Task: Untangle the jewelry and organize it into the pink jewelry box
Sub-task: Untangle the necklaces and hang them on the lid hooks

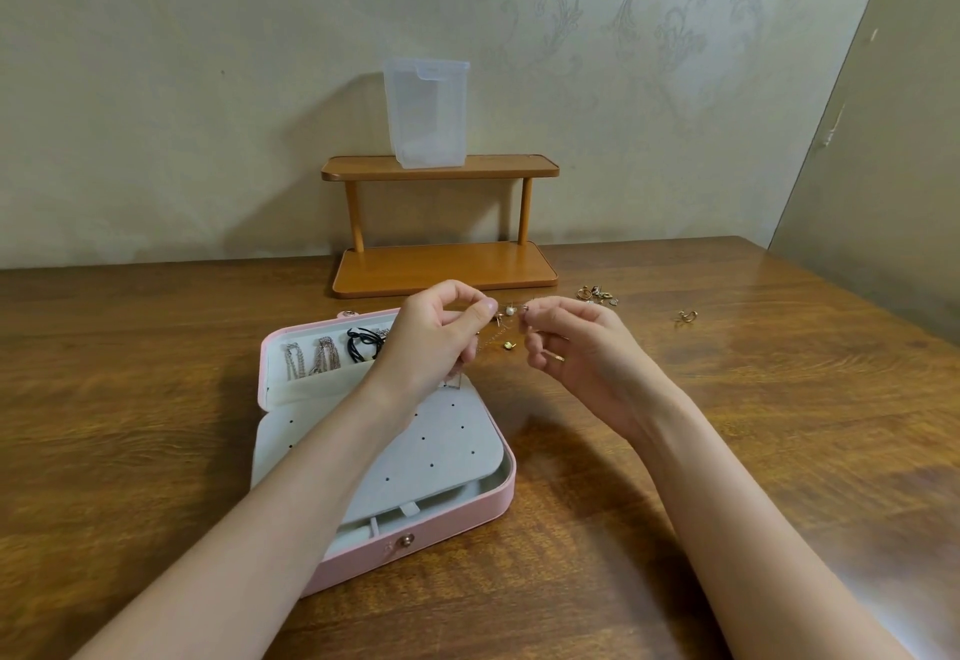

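From the head camera, looking down at a brown wooden table [727, 425], I hold both hands raised just above it, close together. My left hand [431, 332] pinches one end of a thin gold chain with a small white pearl [510, 311] between thumb and forefinger; my right hand [566, 342] pinches the other end with curled fingertips. The pearl hangs between my two hands, and a slack strand droops below my left fingers.

The open pink jewelry box with a pale grey lining [498, 498] lies under my left forearm. Its raised lid pocket already holds silver-toned chains [311, 360] and a black cord piece [363, 342]. A grey perforated earring panel [441, 446] covers the base.

I judge that I am mid-untangling; next the chain needs gentle parting, then hanging in the lid.

A small heap of loose gold earrings and rings [597, 294] sits well to my right, and a single gold ring [687, 316] lies farther right. Behind the box stands an orange wooden two-tier shelf [441, 264] bearing a clear plastic container [426, 113]. Open tabletop lies right and near; the box's far edge sits near the shelf.
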Action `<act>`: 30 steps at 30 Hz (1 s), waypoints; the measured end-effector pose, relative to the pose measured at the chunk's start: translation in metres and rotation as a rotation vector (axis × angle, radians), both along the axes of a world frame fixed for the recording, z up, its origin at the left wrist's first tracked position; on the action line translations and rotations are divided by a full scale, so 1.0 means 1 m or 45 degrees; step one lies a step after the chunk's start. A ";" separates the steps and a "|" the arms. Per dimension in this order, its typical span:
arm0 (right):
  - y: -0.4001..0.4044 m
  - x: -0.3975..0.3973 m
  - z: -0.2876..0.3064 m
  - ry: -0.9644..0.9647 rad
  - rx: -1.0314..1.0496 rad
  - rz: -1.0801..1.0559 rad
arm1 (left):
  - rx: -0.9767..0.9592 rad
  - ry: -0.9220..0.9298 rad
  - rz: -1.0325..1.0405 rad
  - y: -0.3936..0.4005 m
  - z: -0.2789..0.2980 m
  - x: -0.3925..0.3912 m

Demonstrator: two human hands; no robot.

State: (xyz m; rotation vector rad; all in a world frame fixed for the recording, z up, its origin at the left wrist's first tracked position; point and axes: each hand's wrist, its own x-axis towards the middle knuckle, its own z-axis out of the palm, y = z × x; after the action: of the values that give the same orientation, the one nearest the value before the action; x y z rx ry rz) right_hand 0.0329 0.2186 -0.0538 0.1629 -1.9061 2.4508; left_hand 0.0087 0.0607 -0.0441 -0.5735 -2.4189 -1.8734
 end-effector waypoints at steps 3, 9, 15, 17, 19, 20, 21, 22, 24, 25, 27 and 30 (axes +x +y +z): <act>0.001 -0.001 0.000 -0.017 -0.062 -0.008 | -0.029 -0.015 0.010 0.001 0.000 0.000; 0.001 0.000 0.000 -0.018 -0.076 0.061 | 0.016 -0.098 0.067 0.001 0.002 0.001; 0.001 0.000 0.001 -0.011 -0.130 0.077 | 0.127 -0.282 0.141 0.000 0.004 0.002; 0.002 0.000 0.002 -0.005 -0.141 0.066 | 0.111 -0.295 0.062 0.001 0.007 0.005; 0.002 0.000 0.002 0.001 -0.144 0.061 | 0.039 -0.245 -0.009 0.002 0.006 0.007; 0.002 0.001 0.002 0.005 -0.132 0.062 | -0.011 -0.199 -0.006 0.002 0.005 0.007; 0.001 0.001 0.001 0.011 -0.110 0.067 | -0.051 -0.154 0.023 0.003 0.004 0.006; 0.000 0.001 0.001 0.017 -0.086 0.079 | -0.074 -0.120 0.061 0.003 0.002 0.005; -0.003 0.001 0.000 0.027 -0.059 0.112 | -0.100 -0.068 0.134 0.002 -0.001 0.001; -0.004 0.001 0.000 0.027 -0.057 0.124 | -0.130 -0.024 0.168 0.002 -0.002 0.000; -0.004 0.001 0.000 0.026 -0.067 0.129 | -0.276 0.152 0.250 0.002 -0.005 -0.003; -0.003 0.001 0.000 0.033 -0.078 0.093 | -0.486 0.412 0.291 0.003 -0.008 -0.002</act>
State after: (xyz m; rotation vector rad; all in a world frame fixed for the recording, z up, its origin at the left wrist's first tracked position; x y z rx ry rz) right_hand 0.0342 0.2158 -0.0535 0.2656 -1.8443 2.5367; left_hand 0.0070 0.0637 -0.0522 -0.5350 -2.4976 -1.1400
